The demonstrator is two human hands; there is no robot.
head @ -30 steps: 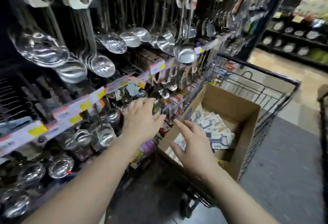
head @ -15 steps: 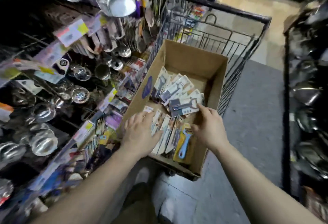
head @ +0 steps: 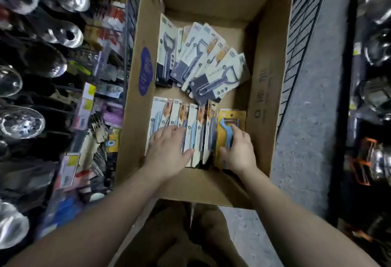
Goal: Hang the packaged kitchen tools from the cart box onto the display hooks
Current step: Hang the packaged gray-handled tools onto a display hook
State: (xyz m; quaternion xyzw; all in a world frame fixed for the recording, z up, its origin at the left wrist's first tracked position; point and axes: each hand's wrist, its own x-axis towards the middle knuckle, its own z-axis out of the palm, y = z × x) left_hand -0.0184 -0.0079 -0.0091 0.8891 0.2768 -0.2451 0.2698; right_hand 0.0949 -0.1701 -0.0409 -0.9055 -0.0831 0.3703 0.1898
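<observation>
Left hand: left hand (head: 167,150) lies palm down, fingers spread and nearly straight, on the near row of white carded blue-handled tools (head: 186,128), pinching nothing
Right hand: right hand (head: 238,150) rests on the yellow card with a light blue peeler (head: 229,126) at the right end of that row; fingers curled over the peeler's handle, thumb at the card's left edge, gripping it
Near row: packs stand on edge side by side, leaning, against the near wall of the open brown cardboard box (head: 262,88)
Far pile: fanned heap of white and navy carded peelers (head: 203,61) lies flat farther in the box
Cart: black wire cart side (head: 300,40) just right of the box
Left display: blurred rack of shiny steel ladles and strainers (head: 65,33), price tags below
Far right: blurred shelf of steel pots (head: 374,50)
</observation>
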